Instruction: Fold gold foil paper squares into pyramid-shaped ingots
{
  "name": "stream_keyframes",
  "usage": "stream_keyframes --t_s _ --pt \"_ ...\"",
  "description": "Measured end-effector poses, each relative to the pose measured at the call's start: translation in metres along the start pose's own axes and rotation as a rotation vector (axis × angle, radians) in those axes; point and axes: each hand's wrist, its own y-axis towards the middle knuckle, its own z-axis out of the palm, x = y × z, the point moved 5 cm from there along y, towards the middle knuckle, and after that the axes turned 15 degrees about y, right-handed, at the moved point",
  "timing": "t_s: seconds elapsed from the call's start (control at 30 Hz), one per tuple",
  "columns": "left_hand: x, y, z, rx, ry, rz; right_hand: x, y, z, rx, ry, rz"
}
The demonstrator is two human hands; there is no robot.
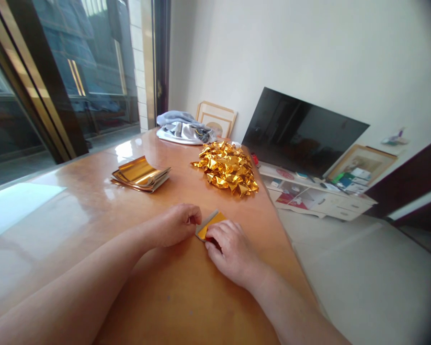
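Note:
A small sheet of gold foil paper lies on the table between my hands, its grey edge folded up along the left side. My left hand is closed at that left edge, fingers curled and fingertips against the paper. Over the right part of the sheet, my right hand grips it with bent fingers, covering its lower right corner. Further off to the left sits a stack of gold foil paper, its top sheet curling up. A heap of folded gold foil pieces lies beyond my hands.
The glossy wooden table has its right edge beside my right forearm. At its far end are a bundle of grey-blue cloth and a framed picture. A television stands on a white cabinet beyond.

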Motion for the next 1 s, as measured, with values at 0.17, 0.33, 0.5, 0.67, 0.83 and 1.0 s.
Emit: stream_keyframes --t_s 0.17,0.33,0.5,0.67,0.83,1.0 --pt "0.002 0.000 0.006 0.030 -0.028 0.032 0.000 0.000 0.000 -0.003 -0.003 0.001" --pt "0.001 -0.001 0.010 0.037 0.030 0.097 -0.001 0.001 0.001 -0.020 0.015 0.011" --pt "-0.003 -0.002 0.004 0.027 0.124 0.142 0.002 0.000 -0.001 -0.008 0.019 0.023" --pt "-0.003 -0.001 0.006 0.062 0.186 0.143 -0.001 0.000 -0.008 -0.020 0.061 0.041" --pt "-0.006 -0.001 0.005 0.068 0.195 0.131 -0.015 0.001 -0.012 -0.110 -0.075 0.136" --pt "-0.010 -0.002 0.001 0.086 0.221 0.132 -0.020 0.002 -0.010 -0.078 -0.164 0.227"
